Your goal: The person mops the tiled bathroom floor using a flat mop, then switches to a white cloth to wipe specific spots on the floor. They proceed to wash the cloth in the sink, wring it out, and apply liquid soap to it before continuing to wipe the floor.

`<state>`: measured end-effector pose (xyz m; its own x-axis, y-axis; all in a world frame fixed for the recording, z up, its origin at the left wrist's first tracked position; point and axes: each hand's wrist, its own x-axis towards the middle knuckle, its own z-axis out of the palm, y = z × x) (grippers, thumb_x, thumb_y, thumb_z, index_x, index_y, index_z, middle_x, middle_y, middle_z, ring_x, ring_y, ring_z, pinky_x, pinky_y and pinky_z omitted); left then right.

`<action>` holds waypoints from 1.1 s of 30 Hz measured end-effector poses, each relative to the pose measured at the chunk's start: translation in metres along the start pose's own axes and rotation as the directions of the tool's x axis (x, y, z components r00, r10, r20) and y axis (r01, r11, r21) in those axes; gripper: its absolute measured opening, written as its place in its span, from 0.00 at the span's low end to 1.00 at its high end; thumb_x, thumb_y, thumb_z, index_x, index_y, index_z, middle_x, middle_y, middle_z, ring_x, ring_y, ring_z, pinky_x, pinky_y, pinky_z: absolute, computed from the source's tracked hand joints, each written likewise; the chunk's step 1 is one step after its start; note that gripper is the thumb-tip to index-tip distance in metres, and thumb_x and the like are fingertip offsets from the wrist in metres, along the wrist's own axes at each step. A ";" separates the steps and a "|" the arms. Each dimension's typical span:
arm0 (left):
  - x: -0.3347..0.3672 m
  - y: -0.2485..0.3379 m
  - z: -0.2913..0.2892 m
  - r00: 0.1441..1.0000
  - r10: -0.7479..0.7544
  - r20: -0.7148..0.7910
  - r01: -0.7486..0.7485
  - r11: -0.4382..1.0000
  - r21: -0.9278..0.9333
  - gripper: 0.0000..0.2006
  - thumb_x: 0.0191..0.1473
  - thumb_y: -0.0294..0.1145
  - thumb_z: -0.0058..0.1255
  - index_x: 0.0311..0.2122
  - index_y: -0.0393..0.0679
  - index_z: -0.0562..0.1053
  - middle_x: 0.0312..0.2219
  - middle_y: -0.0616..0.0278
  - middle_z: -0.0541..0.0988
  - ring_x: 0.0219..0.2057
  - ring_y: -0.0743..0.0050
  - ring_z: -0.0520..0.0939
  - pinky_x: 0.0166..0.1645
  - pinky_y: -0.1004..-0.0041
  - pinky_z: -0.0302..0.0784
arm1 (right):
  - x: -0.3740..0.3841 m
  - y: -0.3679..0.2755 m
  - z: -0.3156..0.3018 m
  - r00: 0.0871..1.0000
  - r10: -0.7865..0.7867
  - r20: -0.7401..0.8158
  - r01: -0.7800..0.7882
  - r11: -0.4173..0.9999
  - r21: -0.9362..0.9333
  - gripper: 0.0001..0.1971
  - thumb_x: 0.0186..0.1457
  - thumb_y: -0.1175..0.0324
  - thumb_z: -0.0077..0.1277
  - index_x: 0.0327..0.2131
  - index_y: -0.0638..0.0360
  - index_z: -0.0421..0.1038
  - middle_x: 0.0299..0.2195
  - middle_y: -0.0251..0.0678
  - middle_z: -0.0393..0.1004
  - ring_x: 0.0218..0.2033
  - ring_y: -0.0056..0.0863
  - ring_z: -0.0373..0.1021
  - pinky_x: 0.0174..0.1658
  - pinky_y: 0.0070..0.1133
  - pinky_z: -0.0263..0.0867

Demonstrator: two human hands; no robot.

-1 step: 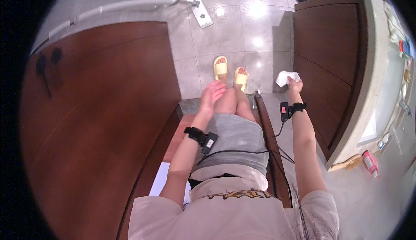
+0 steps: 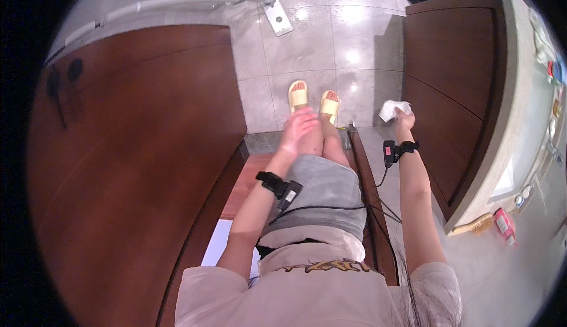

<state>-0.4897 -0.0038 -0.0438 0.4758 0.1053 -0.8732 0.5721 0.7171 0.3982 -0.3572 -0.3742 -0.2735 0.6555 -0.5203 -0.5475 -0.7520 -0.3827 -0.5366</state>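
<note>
A crumpled white wad [image 2: 390, 111], tissue or thin cloth, I cannot tell which, is in the right hand [image 2: 404, 118], whose fingers are pinched on its near right edge; the wad sticks out from them to the far left, its longer side running roughly left to right, though the crumpling makes that axis loose; the right hand is plainly the nearer one, while the left hand [image 2: 300, 125] hangs well to the left over the legs, holding nothing that I can see, its fingers loosely spread and blurred; just right of the wad stands a dark wooden cabinet [image 2: 446, 76], and whether they touch does not show; the cabinet carries a pale surface [image 2: 512, 94], with a wooden brush [image 2: 472, 225] at its near end and a pink bottle [image 2: 504, 225] just right of that; each wrist wears a black strap [image 2: 406, 147] with a small box; yellow slippers [image 2: 299, 95] are on the feet, on grey floor tiles [image 2: 301, 49]; a flat white mop head [image 2: 271, 5] lies farther off, and a broad brown door [image 2: 142, 138] fills the left.
</note>
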 end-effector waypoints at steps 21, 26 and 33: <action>0.043 -0.057 -0.096 0.997 -0.012 -0.083 -0.027 0.891 -0.452 0.14 0.55 0.36 0.37 0.44 0.42 0.67 0.34 0.64 0.73 0.36 0.77 0.72 0.44 0.77 0.65 | -0.160 0.007 0.276 0.495 -0.381 0.781 0.818 0.508 -0.271 0.20 0.44 0.59 0.50 0.42 0.55 0.68 0.32 0.47 0.74 0.36 0.42 0.71 0.40 0.30 0.65; 0.128 -0.070 -0.089 0.989 0.145 0.020 -0.118 0.871 -0.476 0.16 0.51 0.35 0.36 0.41 0.39 0.68 0.28 0.60 0.76 0.29 0.74 0.75 0.36 0.77 0.69 | -0.093 -0.018 0.366 0.438 -0.300 0.848 0.834 0.487 -0.258 0.16 0.45 0.67 0.49 0.41 0.54 0.69 0.28 0.41 0.74 0.30 0.29 0.71 0.35 0.24 0.65; 0.169 -0.050 -0.081 0.884 0.346 0.315 -0.134 0.832 -0.538 0.14 0.55 0.38 0.34 0.39 0.41 0.67 0.28 0.64 0.73 0.29 0.79 0.72 0.36 0.80 0.64 | -0.020 -0.025 0.481 0.091 -0.319 0.943 0.996 0.036 -0.084 0.17 0.43 0.71 0.50 0.42 0.53 0.69 0.31 0.45 0.73 0.33 0.41 0.71 0.36 0.28 0.65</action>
<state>-0.4926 0.0336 -0.2339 0.8291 0.1241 -0.5452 0.0532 0.9532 0.2978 -0.3180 0.0127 -0.5585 0.3650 0.7949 -0.4847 0.6197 -0.5960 -0.5107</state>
